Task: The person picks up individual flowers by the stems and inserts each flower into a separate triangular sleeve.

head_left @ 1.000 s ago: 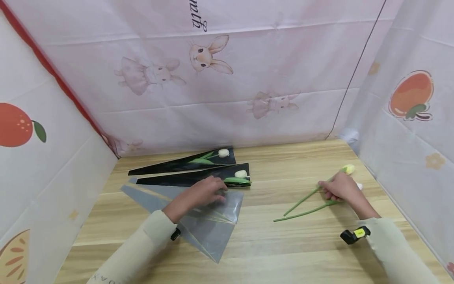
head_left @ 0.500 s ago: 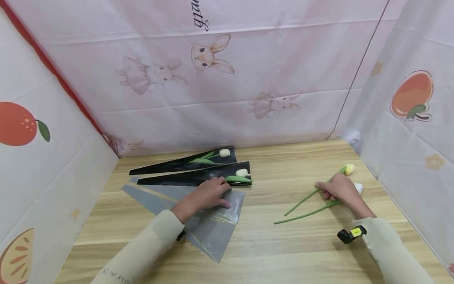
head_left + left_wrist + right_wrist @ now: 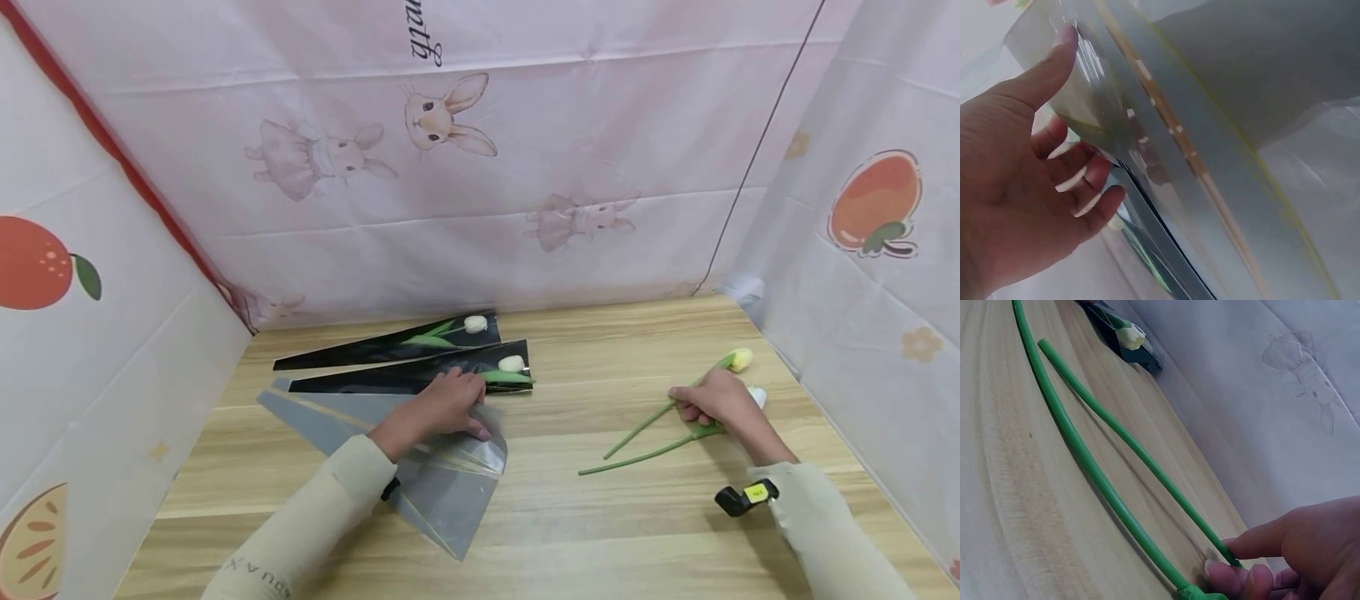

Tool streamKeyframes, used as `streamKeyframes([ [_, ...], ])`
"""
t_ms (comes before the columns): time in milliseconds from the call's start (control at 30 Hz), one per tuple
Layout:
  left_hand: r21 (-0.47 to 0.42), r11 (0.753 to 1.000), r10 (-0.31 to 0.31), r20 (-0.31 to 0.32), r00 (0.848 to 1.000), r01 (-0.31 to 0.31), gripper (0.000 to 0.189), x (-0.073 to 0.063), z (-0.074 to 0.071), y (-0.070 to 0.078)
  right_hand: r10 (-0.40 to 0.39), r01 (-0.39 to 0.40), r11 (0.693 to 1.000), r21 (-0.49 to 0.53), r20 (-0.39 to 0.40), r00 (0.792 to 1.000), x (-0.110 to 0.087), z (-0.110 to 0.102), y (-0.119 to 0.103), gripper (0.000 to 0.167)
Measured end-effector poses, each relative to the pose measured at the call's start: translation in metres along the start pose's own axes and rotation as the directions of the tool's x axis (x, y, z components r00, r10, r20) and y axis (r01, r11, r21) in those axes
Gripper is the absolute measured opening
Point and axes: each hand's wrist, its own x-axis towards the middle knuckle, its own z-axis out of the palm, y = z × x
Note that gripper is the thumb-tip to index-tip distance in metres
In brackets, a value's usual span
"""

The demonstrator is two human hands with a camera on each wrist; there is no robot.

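My left hand (image 3: 450, 404) is over the overlapping clear-grey flower sleeves (image 3: 446, 504), at the wide end of the upper one. In the left wrist view the thumb lies on that sleeve (image 3: 1094, 69) and the fingers curl at its edge, the film bulging between them. On the right, my right hand (image 3: 720, 396) pinches the green stem (image 3: 1141, 450) of a yellow tulip (image 3: 741, 359) between thumb and fingers. The stem's cut end is raised off the wood in the right wrist view. Beneath that hand lies a white tulip (image 3: 759, 395), its bloom partly hidden.
Two black-backed sleeves (image 3: 360, 382), each with a white tulip (image 3: 512, 364) inside, lie behind the left hand. The wooden table (image 3: 600, 533) is bordered by printed cloth walls (image 3: 465, 258) at the back and both sides.
My left hand has shifted slightly right and its thumb has come onto the upper clear sleeve, whose wide end now curves up. The right hand stays nearly still on the yellow tulip's stem.
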Motion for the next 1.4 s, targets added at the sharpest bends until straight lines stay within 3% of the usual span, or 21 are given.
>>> streamKeyframes([
  [267, -0.176, 0.98, 0.09, -0.039, 0.995, -0.096, 0.029, 0.002, -0.007, -0.011, 0.02, -0.03, 0.973, 0.227, 0.048, 0.999, -0.003, -0.001, 0.0, 0.032],
  [433, -0.177, 0.966, 0.182, -0.061, 0.981, -0.19, 0.017, 0.004, -0.017, -0.021, 0.039, -0.065, 0.94, 0.335, 0.084, 0.996, -0.003, -0.001, 0.001, 0.027],
  [633, -0.207, 0.942, 0.25, -0.087, 0.964, -0.263, 0.017, 0.007, -0.028, -0.028, 0.035, -0.075, 0.925, 0.373, 0.114, 0.993, -0.004, -0.002, 0.002, 0.03],
  [933, -0.312, 0.927, 0.186, -0.094, 0.978, -0.207, 0.017, -0.003, -0.047, -0.022, 0.009, -0.052, 0.921, 0.385, 0.112, 0.994, -0.006, -0.005, 0.0, 0.034],
  [1400, -0.229, 0.959, 0.134, -0.149, 0.98, -0.166, 0.016, -0.004, -0.065, -0.011, -0.021, -0.023, 0.904, 0.428, 0.099, 0.995, -0.003, -0.007, 0.001, 0.036],
])
